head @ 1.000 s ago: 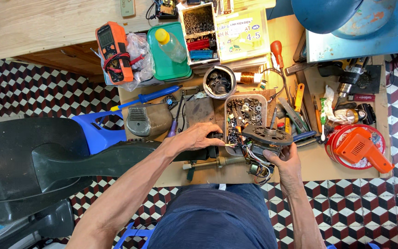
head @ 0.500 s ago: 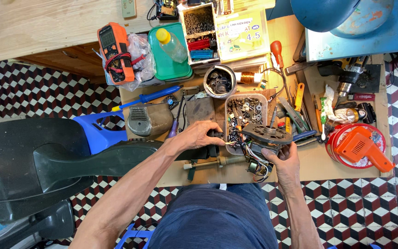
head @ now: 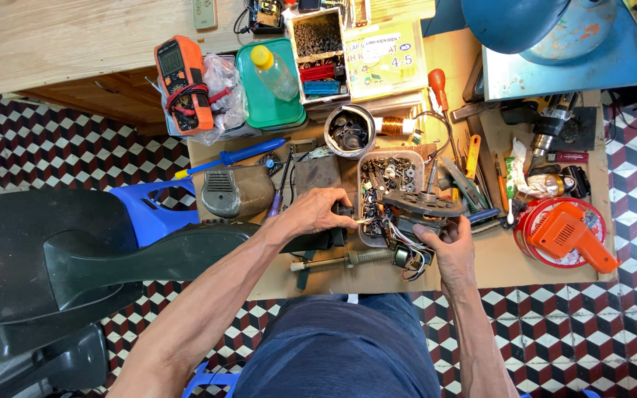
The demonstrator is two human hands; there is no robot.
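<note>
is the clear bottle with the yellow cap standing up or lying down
Lying down. The bottle rests on its side on the green lid, with its yellow cap pointing toward the upper left and its length flat along the lid.

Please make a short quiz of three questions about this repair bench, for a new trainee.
1. True or false: the right hand holds the round motor part with its wires.
2. Which lies nearest the left hand? A) the orange multimeter B) the tray of small metal parts C) the orange hot air gun
3. Fill in: the blue screwdriver lies just above the ____ housing.

Key: 1 true; 2 B; 3 grey.
</note>
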